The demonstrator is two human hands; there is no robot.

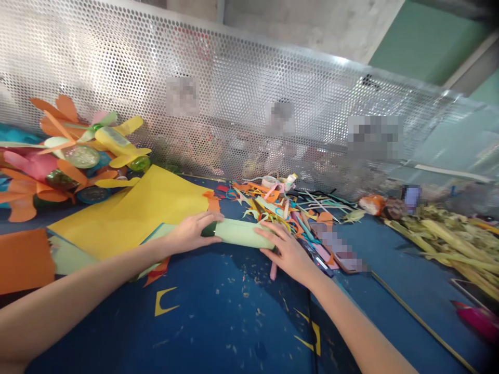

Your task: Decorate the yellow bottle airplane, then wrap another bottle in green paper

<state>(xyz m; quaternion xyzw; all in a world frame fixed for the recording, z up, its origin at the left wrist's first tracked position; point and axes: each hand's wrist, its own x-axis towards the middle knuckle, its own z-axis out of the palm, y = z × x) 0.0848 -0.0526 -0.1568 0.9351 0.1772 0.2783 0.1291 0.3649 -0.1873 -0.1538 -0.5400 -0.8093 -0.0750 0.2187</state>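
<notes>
Between my two hands lies a dark green bottle (209, 229), level and sideways, with a sheet of pale green paper (237, 232) wrapped around it. My left hand (195, 231) grips the bare dark end, thumb below and fingers above. My right hand (283, 246) is curled over the paper at the other end, fingers pressing on the wrap. That end of the bottle is hidden behind the right fingers. Just beyond it, a heap of colourful paper scraps (268, 200) reaches close to the right hand.
Yellow paper sheets (156, 200) and orange paper (25, 259) lie at left, below paper flowers (78, 150). A perforated metal screen (234, 104) stands behind the blue table (218, 322). Corn husks (456, 244) and a thin stick (417, 317) are at right.
</notes>
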